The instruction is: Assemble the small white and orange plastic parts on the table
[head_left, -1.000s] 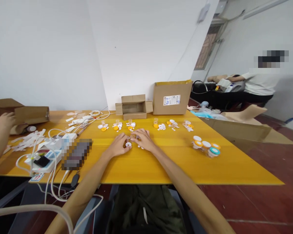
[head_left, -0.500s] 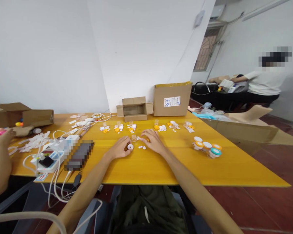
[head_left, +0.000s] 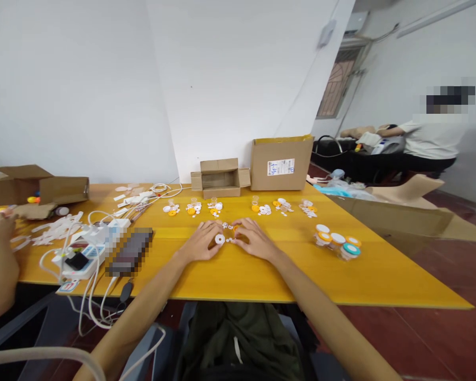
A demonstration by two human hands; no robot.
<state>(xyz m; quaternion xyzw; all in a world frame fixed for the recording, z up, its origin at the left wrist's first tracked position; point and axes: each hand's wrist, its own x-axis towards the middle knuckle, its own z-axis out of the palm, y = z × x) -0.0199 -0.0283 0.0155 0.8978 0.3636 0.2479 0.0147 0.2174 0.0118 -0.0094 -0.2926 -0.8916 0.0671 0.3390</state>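
My left hand [head_left: 203,241] is closed over a white round disc [head_left: 220,239] with a hole in its middle, gripped near the thumb tip. Facing it, my right hand [head_left: 257,239] pinches a small orange ring [head_left: 235,228], partly covered by the fingers. Between the hands, small white parts [head_left: 225,226] lie on the table. A few tiny white pieces [head_left: 228,240] lie just right of the disc, close to my right thumb. Whether my left fingers also touch a clear cup is hidden.
Clusters of clear cups, orange rings and white parts [head_left: 265,209] line the back of the table [head_left: 262,280]. Lidded jars [head_left: 337,240] stand right. Cardboard boxes [head_left: 281,164] stand behind. A power strip [head_left: 89,254], cables and a phone [head_left: 130,251] lie left, near another person's hand [head_left: 0,233].
My left hand has moved right with the white disc. My right hand has come down and now pinches the orange ring. The clear cup between the hands is no longer visible.
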